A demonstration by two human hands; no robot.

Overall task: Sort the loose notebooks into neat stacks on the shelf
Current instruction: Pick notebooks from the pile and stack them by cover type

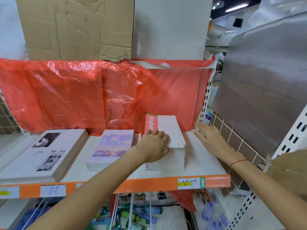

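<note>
Three notebook stacks lie on the white shelf (pixel 202 156). At the left is a stack with a black-and-white photo cover (pixel 49 151). In the middle is a stack with a lilac sky cover (pixel 113 145). On the right is a taller stack of pink-and-white "NoteBook" notebooks (pixel 169 128). My left hand (pixel 154 145) rests on this stack's top and left side, fingers bent over the top cover. My right hand (pixel 209 136) hovers flat and empty to the right of that stack, fingers straight, not touching it.
Red plastic sheeting (pixel 83 97) hangs behind the stacks, with cardboard (pixel 74 27) above. A wire grid panel (pixel 232 138) closes the shelf's right end. The orange shelf edge (pixel 149 183) carries price labels. Wire baskets of goods (pixel 132 213) sit below.
</note>
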